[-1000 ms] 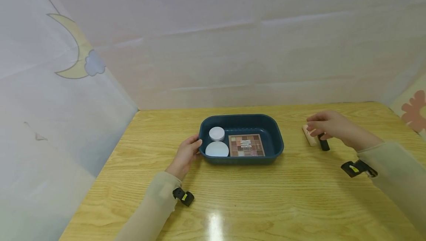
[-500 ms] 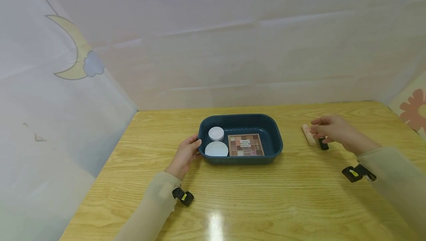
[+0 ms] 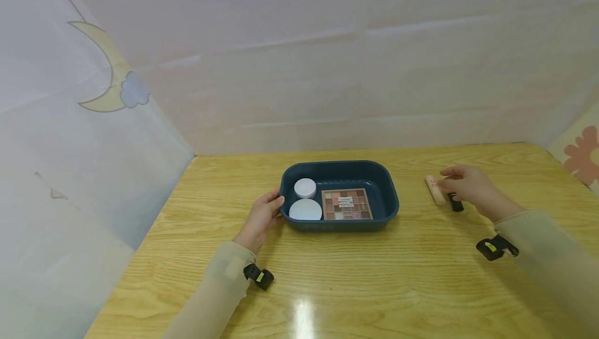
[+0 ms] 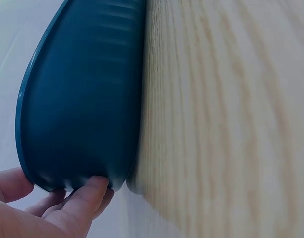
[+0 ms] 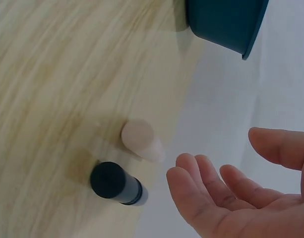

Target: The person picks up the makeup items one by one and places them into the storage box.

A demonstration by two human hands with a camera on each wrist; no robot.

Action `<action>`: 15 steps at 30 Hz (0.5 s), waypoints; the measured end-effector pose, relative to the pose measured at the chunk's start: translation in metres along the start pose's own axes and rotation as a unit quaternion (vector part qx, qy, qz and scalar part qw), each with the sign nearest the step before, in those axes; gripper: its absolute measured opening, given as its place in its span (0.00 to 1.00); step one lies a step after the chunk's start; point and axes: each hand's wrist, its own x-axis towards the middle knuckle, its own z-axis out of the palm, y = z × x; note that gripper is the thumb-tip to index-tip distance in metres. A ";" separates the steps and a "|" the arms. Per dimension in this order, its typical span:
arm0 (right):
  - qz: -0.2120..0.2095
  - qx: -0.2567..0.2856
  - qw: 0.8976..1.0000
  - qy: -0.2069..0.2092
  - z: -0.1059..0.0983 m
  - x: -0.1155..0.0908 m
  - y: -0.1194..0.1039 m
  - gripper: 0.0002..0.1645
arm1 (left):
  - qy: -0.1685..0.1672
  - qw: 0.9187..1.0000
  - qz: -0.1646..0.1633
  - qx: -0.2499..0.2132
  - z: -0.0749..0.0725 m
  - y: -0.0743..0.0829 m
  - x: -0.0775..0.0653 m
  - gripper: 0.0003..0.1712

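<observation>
At the left end of a dark teal plastic tray (image 3: pixel 339 226), my left hand (image 3: pixel 259 219) holds the rim, thumb at the top edge and fingers against the outer wall (image 4: pixel 87 99). Inside the tray lie a small round white jar (image 3: pixel 305 187), a larger round white case (image 3: pixel 305 210) and an eyeshadow palette (image 3: pixel 347 205). To the right, my right hand (image 3: pixel 472 188) hovers with loosely bent fingers over a beige lipstick-like tube (image 3: pixel 434 190) and a black tube (image 3: pixel 455 202). The right wrist view shows a gap between the fingers (image 5: pixel 184 193) and both tubes, with nothing held.
Everything stands on a wood-grain table (image 3: pixel 365 282). A pale cloth backdrop (image 3: pixel 327 79) rises behind the table's far edge, with more cloth at the left side (image 3: pixel 61 172) and a flower print (image 3: pixel 585 154) at the right.
My right hand has shifted slightly to the right and lower, uncovering more of the beige tube. The left hand and the tray stay in place.
</observation>
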 end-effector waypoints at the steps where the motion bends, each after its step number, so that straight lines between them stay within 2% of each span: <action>1: 0.000 0.003 1.000 0.002 0.001 0.001 0.001 0.36 | 0.000 1.000 0.000 -0.001 0.000 0.000 0.000 0.25; 8: 0.002 -0.005 1.000 0.013 0.006 0.005 0.006 0.39 | 0.002 1.000 0.002 0.003 0.000 0.000 -0.001 0.25; 15: -0.004 -0.037 0.999 0.017 0.010 0.010 0.008 0.38 | 0.000 1.000 0.003 0.005 0.000 0.000 -0.001 0.24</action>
